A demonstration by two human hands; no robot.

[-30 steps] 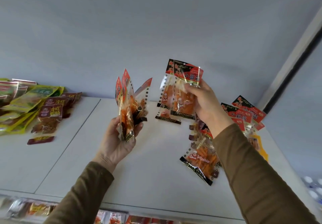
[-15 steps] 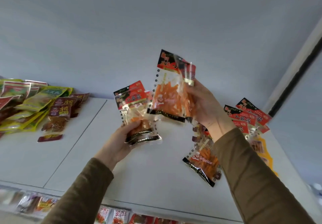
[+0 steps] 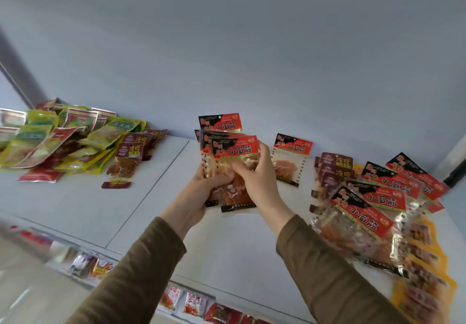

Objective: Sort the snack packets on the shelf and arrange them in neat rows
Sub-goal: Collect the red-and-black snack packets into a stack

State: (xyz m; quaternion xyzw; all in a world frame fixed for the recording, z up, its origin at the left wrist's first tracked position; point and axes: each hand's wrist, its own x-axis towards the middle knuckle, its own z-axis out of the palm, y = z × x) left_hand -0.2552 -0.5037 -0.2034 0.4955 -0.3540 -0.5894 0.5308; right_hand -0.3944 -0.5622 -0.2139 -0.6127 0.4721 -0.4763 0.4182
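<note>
A small stack of red-and-black packets [image 3: 228,152] is being gripped by the left hand [image 3: 201,192] and right hand [image 3: 257,174] above the shelf [image 3: 234,253] middle. Jumbled heaps at its left edge [image 3: 63,142] and right edge [image 3: 378,202] are still waiting; sorting is judged barely begun.

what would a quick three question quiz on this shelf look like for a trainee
1. True or false: both hands grip one stack of red packets.
2. Which pile lies at the far left of the shelf? A yellow-green packets B bottles C tins
3. Fill in: a single red packet lies just to the ____ of the right hand.

Key: 1 true; 2 A; 3 right. The left hand holds the stack from below.
</note>
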